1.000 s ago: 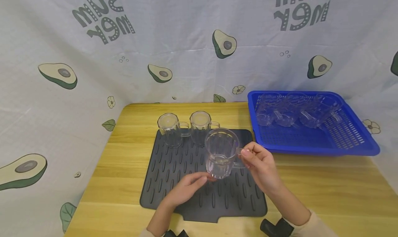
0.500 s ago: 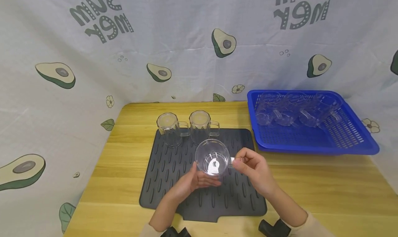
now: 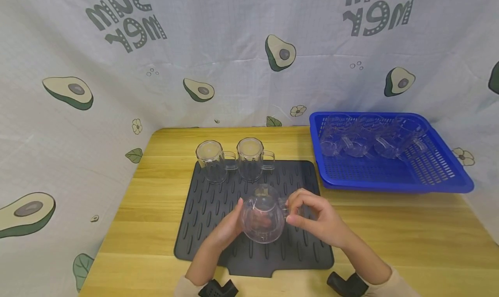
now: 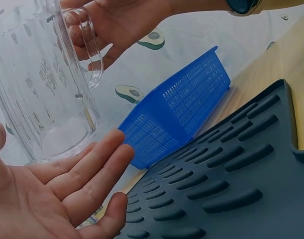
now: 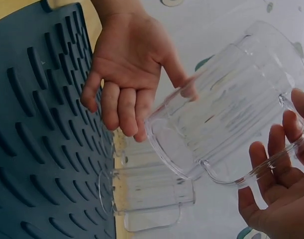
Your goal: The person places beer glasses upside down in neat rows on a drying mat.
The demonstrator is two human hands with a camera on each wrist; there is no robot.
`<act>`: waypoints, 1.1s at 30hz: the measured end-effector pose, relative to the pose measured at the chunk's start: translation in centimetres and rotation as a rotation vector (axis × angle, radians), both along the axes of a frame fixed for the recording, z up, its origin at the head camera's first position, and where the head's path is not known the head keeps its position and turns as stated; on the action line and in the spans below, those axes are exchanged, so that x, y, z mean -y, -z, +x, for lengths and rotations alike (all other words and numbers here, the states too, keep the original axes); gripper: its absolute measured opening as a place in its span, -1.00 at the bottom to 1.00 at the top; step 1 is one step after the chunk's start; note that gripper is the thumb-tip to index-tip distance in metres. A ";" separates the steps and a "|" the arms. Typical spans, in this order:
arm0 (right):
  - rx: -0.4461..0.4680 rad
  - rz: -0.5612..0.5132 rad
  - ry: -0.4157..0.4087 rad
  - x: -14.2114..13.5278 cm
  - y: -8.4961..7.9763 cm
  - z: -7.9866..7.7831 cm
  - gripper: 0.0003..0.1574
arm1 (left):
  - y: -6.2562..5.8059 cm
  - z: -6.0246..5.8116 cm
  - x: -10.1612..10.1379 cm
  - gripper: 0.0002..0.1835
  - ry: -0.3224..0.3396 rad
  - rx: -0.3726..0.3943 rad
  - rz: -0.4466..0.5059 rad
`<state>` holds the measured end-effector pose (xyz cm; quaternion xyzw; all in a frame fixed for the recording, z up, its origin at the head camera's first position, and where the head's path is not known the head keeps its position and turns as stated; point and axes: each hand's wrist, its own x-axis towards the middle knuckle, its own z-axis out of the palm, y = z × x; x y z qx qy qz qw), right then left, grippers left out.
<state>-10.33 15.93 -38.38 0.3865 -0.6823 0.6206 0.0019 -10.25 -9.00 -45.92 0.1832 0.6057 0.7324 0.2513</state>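
A clear glass mug [image 3: 263, 223] is held tilted above the dark drying mat [image 3: 249, 258], its wide end toward me in the head view. My right hand [image 3: 315, 214] pinches its handle, with fingers curled round it in the right wrist view. My left hand [image 3: 228, 225] is at the mug's left side. Its palm and straight fingers [image 5: 127, 107] lie spread close to the mug, and the thumb is up against the glass. Whether the other fingers touch it is hard to tell. Two more glass mugs, a left one [image 3: 214, 169] and a right one [image 3: 249, 165], stand upside down at the mat's back edge.
A blue plastic basket [image 3: 374, 180] stands at the back right of the wooden table [image 3: 409, 232], with several clear glass mugs [image 3: 356, 145] along its far side. A white avocado-print cloth [image 3: 234, 59] hangs behind the table.
The held mug has come lower and tipped from mouth-up to leaning toward me. My left hand has shifted from beneath its base to its left side. The right hand kept the handle.
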 end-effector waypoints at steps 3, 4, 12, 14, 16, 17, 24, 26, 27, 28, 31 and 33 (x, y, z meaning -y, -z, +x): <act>-0.009 0.019 -0.016 -0.1 0.1 0.0 -0.68 | 0.1 -0.2 0.1 -0.11 0.039 -0.006 0.027; -0.008 0.026 -0.021 -0.2 0.1 0.0 -0.69 | 0.0 -0.2 0.1 -0.10 0.045 0.006 0.029; 0.014 0.119 -0.073 -0.7 0.4 0.2 -0.77 | -0.3 -0.4 -0.1 -0.05 0.037 0.141 0.008; 0.009 0.136 -0.095 -0.8 0.5 0.2 -0.79 | -0.3 -0.4 -0.2 -0.06 0.018 0.183 0.021; 0.000 0.152 -0.110 -0.8 0.6 0.3 -0.80 | -0.2 -0.4 -0.2 -0.06 0.009 0.220 0.043; -0.005 0.160 -0.114 -0.9 0.6 0.3 -0.80 | -0.2 -0.4 -0.2 -0.07 0.006 0.234 0.056; -0.015 0.181 -0.122 -0.8 0.6 0.3 -0.69 | 0.1 -0.6 -0.7 -0.03 0.017 0.269 0.092; -0.011 0.180 -0.130 -0.8 0.6 0.3 -0.68 | 0.1 -0.6 -0.8 -0.05 0.009 0.290 0.084; -0.010 0.180 -0.134 -0.8 0.6 0.3 -0.67 | 0.1 -0.6 -0.9 -0.05 0.003 0.303 0.079; -0.008 0.181 -0.137 -0.7 0.7 0.4 -0.67 | 0.1 -0.5 -1.0 -0.06 -0.004 0.315 0.069; 0.000 0.186 -0.141 -0.7 0.7 0.4 -0.64 | 0.0 -0.5 -1.1 -0.08 -0.017 0.348 0.060; -0.001 0.186 -0.141 -0.7 0.7 0.5 -0.63 | 0.0 -0.5 -1.2 -0.14 0.001 0.355 0.087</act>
